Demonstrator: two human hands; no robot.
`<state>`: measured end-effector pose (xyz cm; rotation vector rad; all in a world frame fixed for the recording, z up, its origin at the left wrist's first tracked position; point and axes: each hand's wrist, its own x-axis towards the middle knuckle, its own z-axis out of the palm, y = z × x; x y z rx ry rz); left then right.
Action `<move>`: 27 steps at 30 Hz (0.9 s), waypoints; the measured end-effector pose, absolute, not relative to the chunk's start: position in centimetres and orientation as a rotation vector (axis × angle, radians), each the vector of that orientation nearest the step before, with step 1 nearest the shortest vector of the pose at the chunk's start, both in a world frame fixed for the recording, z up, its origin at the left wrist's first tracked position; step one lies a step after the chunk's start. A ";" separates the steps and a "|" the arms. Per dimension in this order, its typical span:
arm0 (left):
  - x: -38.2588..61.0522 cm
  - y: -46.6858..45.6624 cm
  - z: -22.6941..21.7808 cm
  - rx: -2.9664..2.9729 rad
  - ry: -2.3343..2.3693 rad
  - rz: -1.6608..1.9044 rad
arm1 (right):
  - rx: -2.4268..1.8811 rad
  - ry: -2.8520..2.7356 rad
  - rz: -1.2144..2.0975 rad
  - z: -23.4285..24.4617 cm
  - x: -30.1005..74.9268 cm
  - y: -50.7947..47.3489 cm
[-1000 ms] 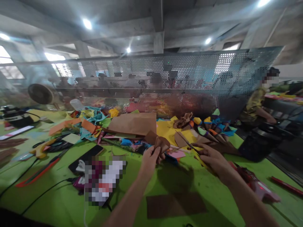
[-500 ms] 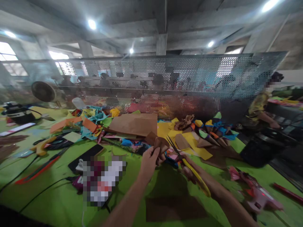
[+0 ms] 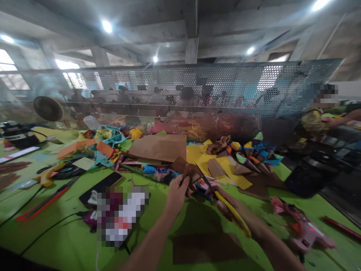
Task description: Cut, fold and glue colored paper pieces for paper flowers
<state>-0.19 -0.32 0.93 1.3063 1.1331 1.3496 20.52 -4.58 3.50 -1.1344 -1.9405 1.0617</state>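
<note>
Pinched in my left hand (image 3: 177,194) is a folded piece of brown paper (image 3: 193,174), held above the green tabletop. My right hand (image 3: 222,203) grips yellow-handled scissors (image 3: 232,210), whose dark blades point up and left beside the brown paper. The blades look nearly closed; whether they touch the paper I cannot tell. Below my hands a flat brown paper sheet (image 3: 207,248) lies on the table. Behind them rests a larger brown sheet (image 3: 159,147), with yellow paper (image 3: 239,178) and a cluster of small brown paper cones (image 3: 249,165) to the right.
A pink glue gun (image 3: 313,235) and a black jug (image 3: 306,178) are at right. Left lie a black phone (image 3: 100,188), a power strip (image 3: 126,218), orange-handled scissors (image 3: 46,203) and a yellow glue gun (image 3: 49,175). A perforated metal screen (image 3: 180,88) borders the back; a person (image 3: 313,120) is beyond, right.
The scissor blades have come closer together beside the brown paper. My left hand keeps its hold with little movement. The person at the right has raised an arm outward.
</note>
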 end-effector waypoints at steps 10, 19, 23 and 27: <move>-0.2 -0.3 0.9 1.306 1.084 1.317 | -1.062 -1.952 1.060 3.6 20.6 -4.1; -0.4 0.3 0.4 1.225 1.025 1.285 | -1.063 -1.947 1.151 3.5 20.9 -3.4; -0.6 0.6 0.0 1.184 0.982 1.258 | -1.100 -1.922 1.172 3.7 21.0 -3.2; -0.9 0.7 -0.1 1.203 0.972 1.220 | -1.108 -1.906 1.229 3.6 21.0 -2.8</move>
